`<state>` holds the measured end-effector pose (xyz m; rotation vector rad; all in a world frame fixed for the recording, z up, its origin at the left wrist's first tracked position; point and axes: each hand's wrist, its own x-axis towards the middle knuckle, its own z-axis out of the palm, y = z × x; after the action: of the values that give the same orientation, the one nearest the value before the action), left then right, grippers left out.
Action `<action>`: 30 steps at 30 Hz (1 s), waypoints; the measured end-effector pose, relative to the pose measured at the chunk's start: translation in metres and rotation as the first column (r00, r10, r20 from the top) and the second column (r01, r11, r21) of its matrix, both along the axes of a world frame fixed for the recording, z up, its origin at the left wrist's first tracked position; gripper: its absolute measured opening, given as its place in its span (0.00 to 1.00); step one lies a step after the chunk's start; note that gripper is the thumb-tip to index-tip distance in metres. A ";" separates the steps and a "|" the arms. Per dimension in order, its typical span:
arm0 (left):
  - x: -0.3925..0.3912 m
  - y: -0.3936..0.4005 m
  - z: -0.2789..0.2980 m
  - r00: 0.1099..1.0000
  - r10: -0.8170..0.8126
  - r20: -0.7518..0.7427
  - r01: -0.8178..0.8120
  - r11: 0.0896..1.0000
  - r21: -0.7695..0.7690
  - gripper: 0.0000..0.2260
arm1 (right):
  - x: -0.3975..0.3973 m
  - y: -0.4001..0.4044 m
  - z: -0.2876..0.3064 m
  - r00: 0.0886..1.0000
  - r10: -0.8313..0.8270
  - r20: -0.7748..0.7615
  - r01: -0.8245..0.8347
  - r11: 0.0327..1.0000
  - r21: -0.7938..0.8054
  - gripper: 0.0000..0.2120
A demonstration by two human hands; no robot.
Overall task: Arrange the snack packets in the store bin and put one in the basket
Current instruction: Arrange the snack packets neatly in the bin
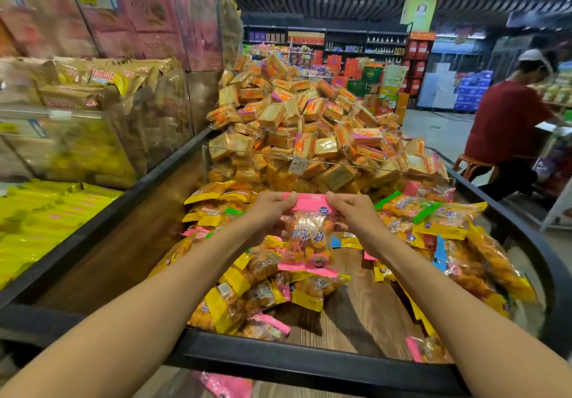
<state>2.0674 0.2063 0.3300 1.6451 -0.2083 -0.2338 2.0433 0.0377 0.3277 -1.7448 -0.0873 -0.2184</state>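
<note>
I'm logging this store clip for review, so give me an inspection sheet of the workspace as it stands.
Surface: wooden floor of the black-rimmed store bin, partly bare near the front.
Job's things: pink-edged snack packet held up over the bin; loose snack packets heaped in the bin; no basket seen.
Clutter: pile of square cracker packs behind a clear divider; a pink packet below the bin's front rim.
Grips: left hand and right hand each pinch the packet's pink top edge.
Cables: nothing seen.
Surroundings: clear bins of wrapped snacks at left; a person in a red shirt seated at right.
</note>
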 end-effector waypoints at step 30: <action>0.002 0.016 0.012 0.971 -0.233 -0.061 0.240 0.924 0.298 0.24 | 0.002 -0.015 -0.005 0.874 0.366 -0.319 -0.344 0.931 0.124 0.21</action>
<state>2.0698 0.2224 0.3422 1.9219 -0.3685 -0.4898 2.0451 0.0224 0.3226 -1.6453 -0.1477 0.3471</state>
